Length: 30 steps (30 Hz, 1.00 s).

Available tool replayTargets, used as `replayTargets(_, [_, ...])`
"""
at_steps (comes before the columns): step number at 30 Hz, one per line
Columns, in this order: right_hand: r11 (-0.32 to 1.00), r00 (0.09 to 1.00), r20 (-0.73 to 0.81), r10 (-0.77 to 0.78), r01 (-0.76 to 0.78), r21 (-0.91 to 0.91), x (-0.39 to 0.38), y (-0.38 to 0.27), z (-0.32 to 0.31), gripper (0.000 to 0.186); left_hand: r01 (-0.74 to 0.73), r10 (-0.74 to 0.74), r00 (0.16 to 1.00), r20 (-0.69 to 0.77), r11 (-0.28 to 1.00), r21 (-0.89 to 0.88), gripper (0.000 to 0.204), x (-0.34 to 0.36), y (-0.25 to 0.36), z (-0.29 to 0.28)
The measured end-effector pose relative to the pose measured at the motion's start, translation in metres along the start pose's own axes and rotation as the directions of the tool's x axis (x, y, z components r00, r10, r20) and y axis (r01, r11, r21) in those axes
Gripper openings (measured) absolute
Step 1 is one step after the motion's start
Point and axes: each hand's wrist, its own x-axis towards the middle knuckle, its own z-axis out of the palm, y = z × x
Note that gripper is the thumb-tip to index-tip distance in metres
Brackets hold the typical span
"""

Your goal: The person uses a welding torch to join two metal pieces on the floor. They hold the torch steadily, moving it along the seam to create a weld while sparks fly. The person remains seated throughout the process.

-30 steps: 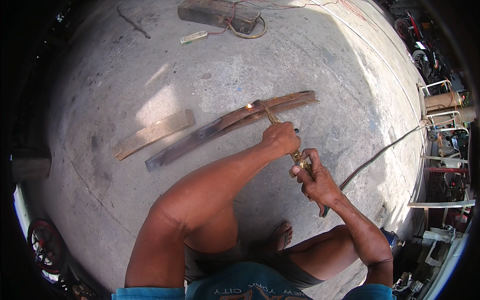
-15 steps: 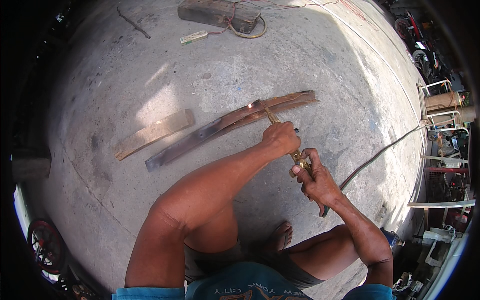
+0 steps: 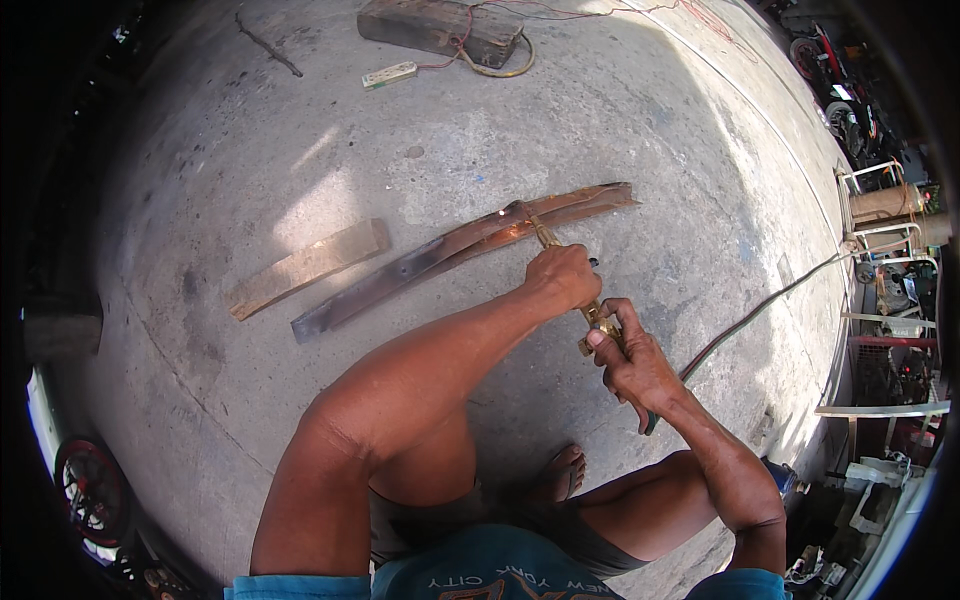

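A brass cutting torch (image 3: 546,234) is gripped in both hands. My left hand (image 3: 563,275) is closed around its front tube, and my right hand (image 3: 637,362) is closed on the valve end behind it. The torch tip meets the upper edge of a long rusty steel angle bar (image 3: 420,262) on the concrete. A small bright spot glows just left of the tip, and an orange glow lights the bar's inner face below. Dark hoses (image 3: 745,318) trail from beyond my right hand toward the right.
A short wooden block (image 3: 308,268) lies left of the bar. Farther off are a thick timber (image 3: 440,30), a white power strip (image 3: 390,75), a cable loop and a stick (image 3: 268,46). Metal racks and parts (image 3: 890,300) line the right side; a red wheel (image 3: 92,490) stands at lower left.
The orange glow on the bar's inner face has brightened and spread to the left of the tip. Both hands and the torch hold nearly the same place.
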Motion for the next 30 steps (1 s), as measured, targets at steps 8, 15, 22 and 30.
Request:
replayTargets(8, [0.999, 1.0, 0.006, 0.005, -0.005, 0.038, -0.0026, -0.0041, 0.0, 0.031, 0.011, -0.011, 1.0, 0.019, 1.0, 0.004, 0.041, -0.0015, 0.0009, -0.0016])
replayTargets(15, [0.999, 1.0, 0.003, -0.006, 0.006, 0.042, -0.0021, -0.0024, 0.0006, 0.032, 0.0, 0.0, 1.0, 0.018, 1.0, 0.004, 0.041, -0.0023, 0.0002, -0.0022])
replayTargets(22, [0.999, 1.0, 0.006, -0.004, 0.004, 0.038, -0.0016, -0.002, 0.0011, 0.033, 0.01, -0.01, 1.0, 0.005, 1.0, -0.002, 0.041, -0.002, -0.0006, -0.001])
replayTargets(30, [0.999, 1.0, 0.005, -0.001, 0.001, 0.033, -0.002, -0.0028, 0.0013, 0.032, 0.013, -0.013, 1.0, 0.009, 1.0, 0.004, 0.041, -0.0016, -0.0012, -0.0013])
